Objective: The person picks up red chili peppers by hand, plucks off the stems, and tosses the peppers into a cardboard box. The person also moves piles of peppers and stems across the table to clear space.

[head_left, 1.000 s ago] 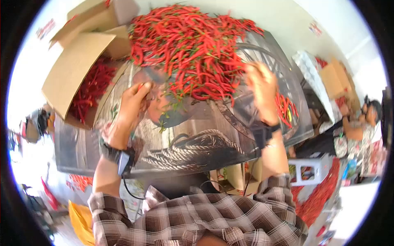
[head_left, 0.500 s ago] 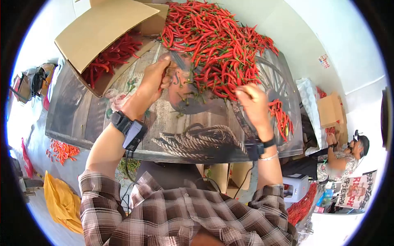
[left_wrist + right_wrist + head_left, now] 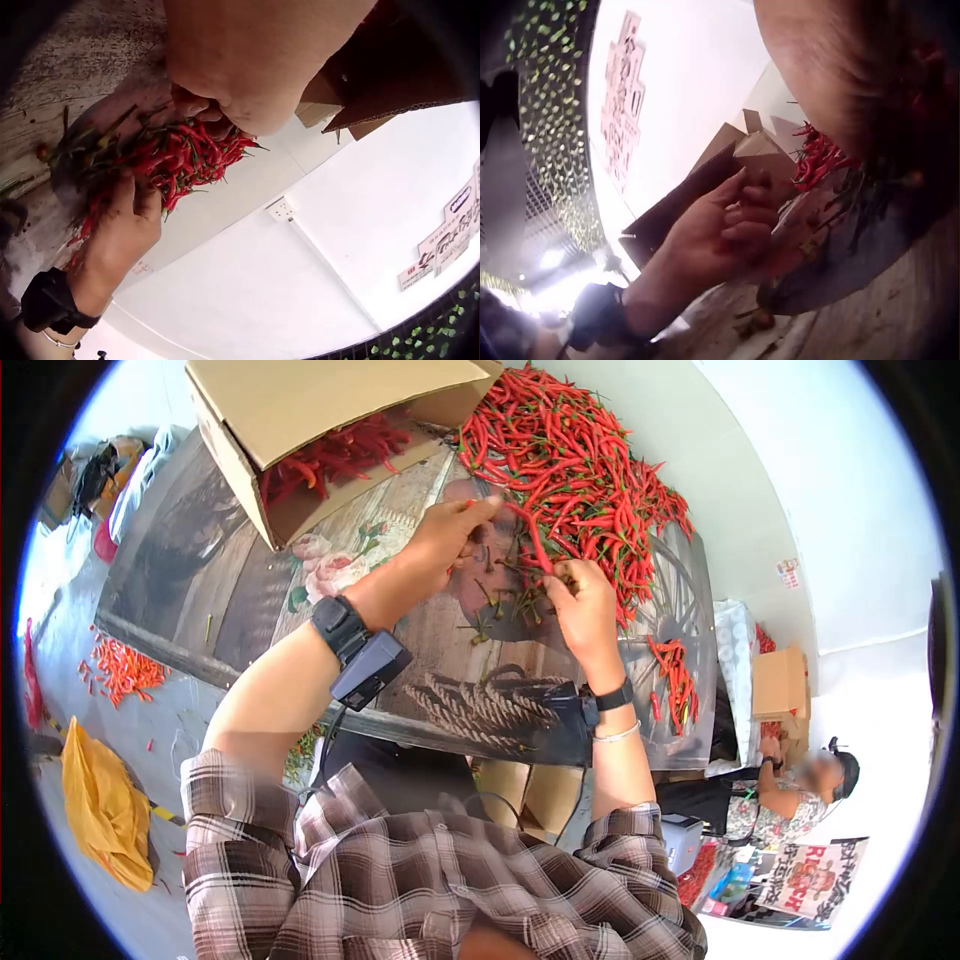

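Note:
In the head view a long red chili pepper (image 3: 538, 546) spans the gap between both hands, over the edge of a big pile of red chilies (image 3: 575, 470). My right hand (image 3: 586, 615) pinches its lower end between thumb and fingers. At the upper end are the thumb and fingertips of my left hand (image 3: 445, 540). Bits of red show inside the curled fingers of the left hand (image 3: 724, 232) in the right wrist view. Loose green stems (image 3: 495, 600) lie on the table (image 3: 400, 620) below the hands.
A cardboard box (image 3: 340, 405) holding red chilies lies open at the table's back left. A small group of chilies (image 3: 675, 680) sits to the right. On the floor are cut red pieces (image 3: 125, 668) and a yellow bag (image 3: 105, 800). Another person (image 3: 785, 795) is at the right.
The head view has swung left, so the table appears shifted. The hands have come closer together, and a chili now stretches between them, its lower end pinched by the right hand.

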### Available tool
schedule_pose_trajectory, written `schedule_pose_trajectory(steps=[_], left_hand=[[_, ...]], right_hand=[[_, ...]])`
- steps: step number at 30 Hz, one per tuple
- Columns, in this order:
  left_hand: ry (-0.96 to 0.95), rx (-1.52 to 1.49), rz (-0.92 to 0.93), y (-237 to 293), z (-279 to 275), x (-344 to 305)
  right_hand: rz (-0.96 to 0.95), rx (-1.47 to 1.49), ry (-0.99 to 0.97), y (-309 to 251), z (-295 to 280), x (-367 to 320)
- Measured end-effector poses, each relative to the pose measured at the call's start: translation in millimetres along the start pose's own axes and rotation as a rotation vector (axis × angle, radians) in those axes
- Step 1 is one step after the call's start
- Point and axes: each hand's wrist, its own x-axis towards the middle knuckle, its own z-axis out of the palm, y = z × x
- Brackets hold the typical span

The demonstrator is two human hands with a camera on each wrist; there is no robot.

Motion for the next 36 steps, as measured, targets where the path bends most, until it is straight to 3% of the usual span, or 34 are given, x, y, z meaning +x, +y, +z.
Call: schedule_pose_trajectory(steps=[3,6,11,13,15,19,22,24,25,27,29,32,36], left_hand=[[-0.104,-0.049,-0.027,-4.0,9.2,-6.2],[-0.286,0.052,-0.13,-6.6,15.0,-14.3],[-0.189,0.04,0.0,-19.9,16.8,-5.2],[-0.151,0.083,0.07,-17.9,19.9,-7.0],[-0.073,0.213,0.229,-13.1,22.1,-12.9],[-0.019,0.226,0.32,-2.2,20.5,-21.0],[-0.003,0.176,0.274,0.3,10.5,-8.2],[0.051,0.12,0.207,-1.6,7.9,-4.1],[0.048,0.117,0.206,-2.3,7.4,-4.0],[0.05,0.128,0.124,-3.0,5.7,-3.9],[0.047,0.082,0.125,-3.8,6.9,-3.1],[0.042,0.038,0.118,-2.0,5.2,-3.3],[0.0,0.043,0.091,-3.6,1.1,-0.2]], right_hand=[[-0.004,0.081,0.04,-6.5,-1.4,-3.9],[-0.035,0.181,-0.072,-24.6,5.7,-6.4],[0.061,0.348,-0.056,-33.5,10.0,-1.6],[0.31,0.487,-0.09,-34.5,7.2,6.2],[0.289,0.545,-0.064,-23.7,13.3,11.8],[0.358,0.783,0.092,1.6,7.0,22.8],[0.437,0.678,-0.079,16.0,-14.6,21.8],[0.186,-0.016,-0.184,18.9,-17.0,21.6],[0.188,-0.02,-0.184,14.3,-17.6,22.0],[-0.059,-0.138,-0.065,1.8,-13.5,24.5],[-0.038,-0.116,-0.106,6.1,-3.9,28.1],[-0.08,-0.334,-0.209,4.5,7.1,32.2],[-0.088,-0.331,-0.223,2.2,7.0,36.3]])
